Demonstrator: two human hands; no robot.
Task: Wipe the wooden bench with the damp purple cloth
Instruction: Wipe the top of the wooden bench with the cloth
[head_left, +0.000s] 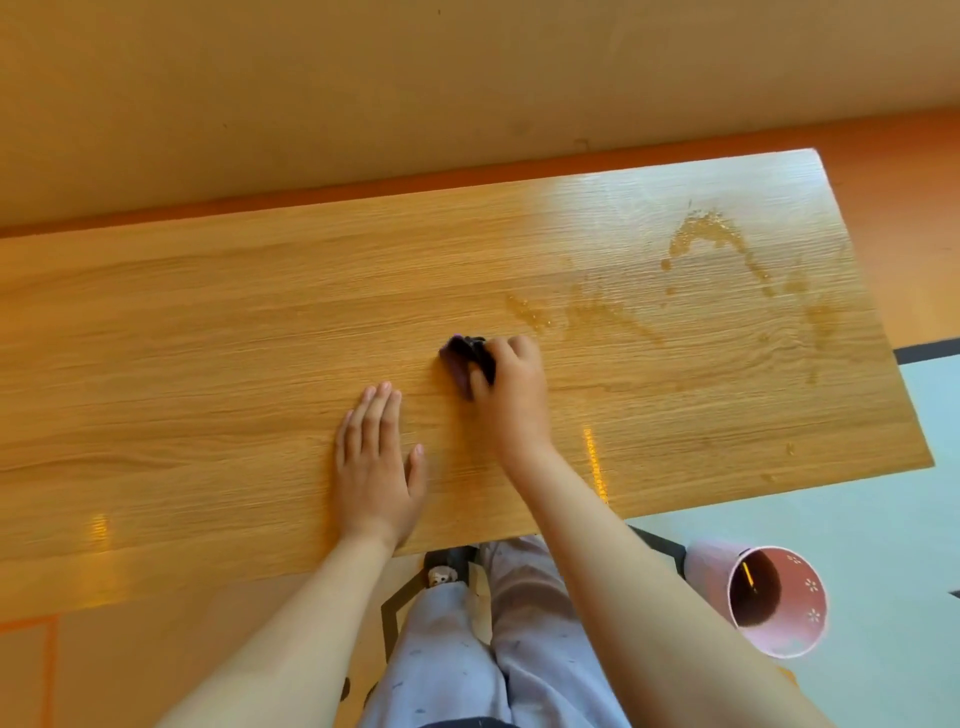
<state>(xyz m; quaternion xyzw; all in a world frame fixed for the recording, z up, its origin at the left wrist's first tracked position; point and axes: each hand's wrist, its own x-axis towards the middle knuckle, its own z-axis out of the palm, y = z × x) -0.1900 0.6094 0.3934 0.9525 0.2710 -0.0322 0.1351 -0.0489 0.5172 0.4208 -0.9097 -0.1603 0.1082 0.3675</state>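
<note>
The long wooden bench (208, 338) runs across the view, its right end at the upper right. My right hand (511, 389) grips the bunched dark purple cloth (465, 358) and presses it on the bench near the middle. Most of the cloth is hidden under my fingers. My left hand (376, 462) lies flat on the wood just left of it, fingers straight. Wet streaks and droplets (701, 239) shine on the right part of the bench top.
A pink bucket (774, 597) with small flower marks stands on the floor at the lower right, below the bench's front edge. My legs in pale trousers (498, 649) are at the front edge. A wall (363, 78) runs behind the bench.
</note>
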